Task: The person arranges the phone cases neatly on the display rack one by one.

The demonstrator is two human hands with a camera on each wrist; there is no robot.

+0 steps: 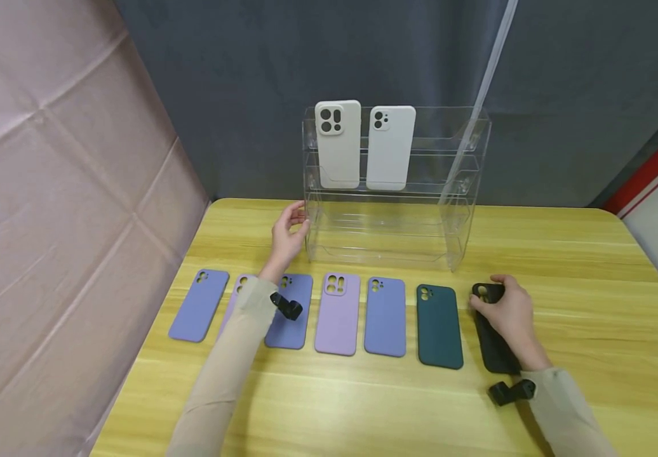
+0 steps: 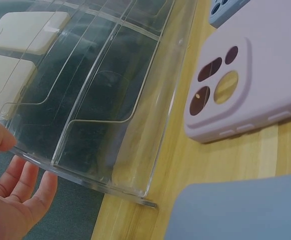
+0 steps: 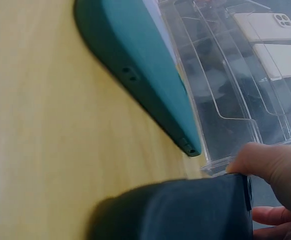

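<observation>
Black case (image 1: 491, 341) toward table's (image 1: 603, 285) right edge, right hand (image 1: 509, 311) pinching it; left hand (image 1: 288, 236), half-open, touches rack (image 1: 386, 254): steadying, we guess.

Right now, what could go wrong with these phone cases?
The right grip holds the black phone case near its camera-hole end, so it might slip or swing into the dark green phone case beside it. The left grip is at the side of the clear display rack; a hard push could perhaps topple the two white phone cases standing in it.
</observation>
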